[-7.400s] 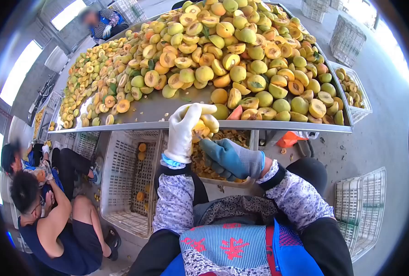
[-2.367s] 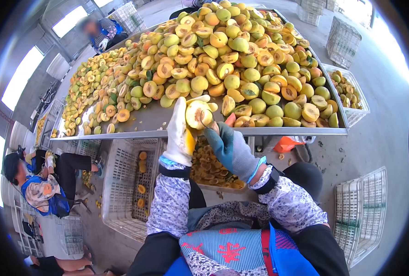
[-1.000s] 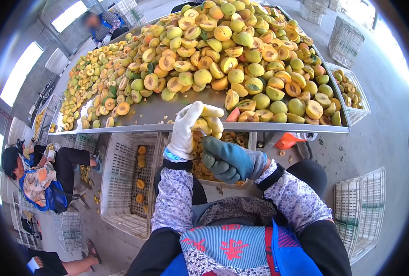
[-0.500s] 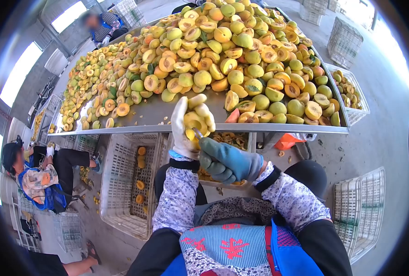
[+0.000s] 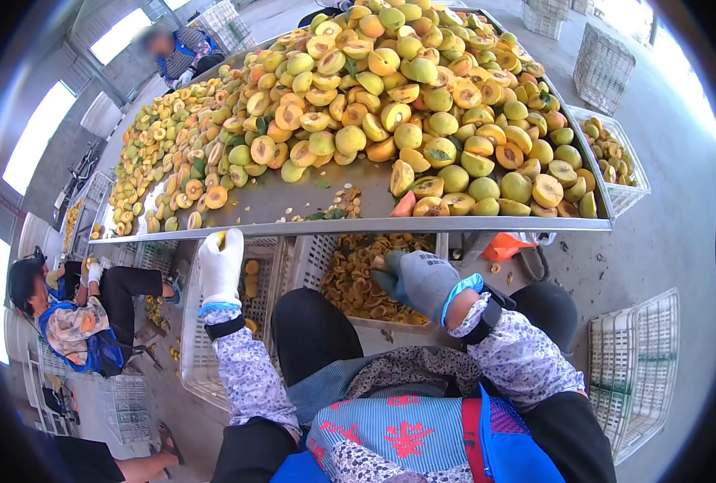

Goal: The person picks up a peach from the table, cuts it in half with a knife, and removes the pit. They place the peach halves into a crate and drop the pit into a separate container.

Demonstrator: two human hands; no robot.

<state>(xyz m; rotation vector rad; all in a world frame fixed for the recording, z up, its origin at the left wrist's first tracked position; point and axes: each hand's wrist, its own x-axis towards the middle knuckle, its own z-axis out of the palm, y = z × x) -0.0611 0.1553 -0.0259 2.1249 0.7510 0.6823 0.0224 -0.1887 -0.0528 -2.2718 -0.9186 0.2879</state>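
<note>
My left hand (image 5: 221,270), in a white glove, is closed just below the table's front edge at left, over a white crate. What it holds, if anything, is too small to name. My right hand (image 5: 424,283), in a grey-blue glove, is closed above a crate of yellow fruit pieces (image 5: 358,282); a small brownish tip shows at its fingers, and the tool itself is mostly hidden. A large heap of halved yellow-green fruit (image 5: 390,88) lies on the metal table (image 5: 277,197), with loose stones and leaves near its front edge.
A white crate (image 5: 201,354) with a few fruit halves stands at lower left, and stacked empty crates (image 5: 635,370) at lower right. A seated person (image 5: 80,318) is at left, another person (image 5: 185,52) beyond the table. An orange bag (image 5: 504,245) hangs under the table.
My left hand has moved left and down, away from my right hand. The fruit half no longer shows between them. My right hand has shifted slightly right and turned, back upward.
</note>
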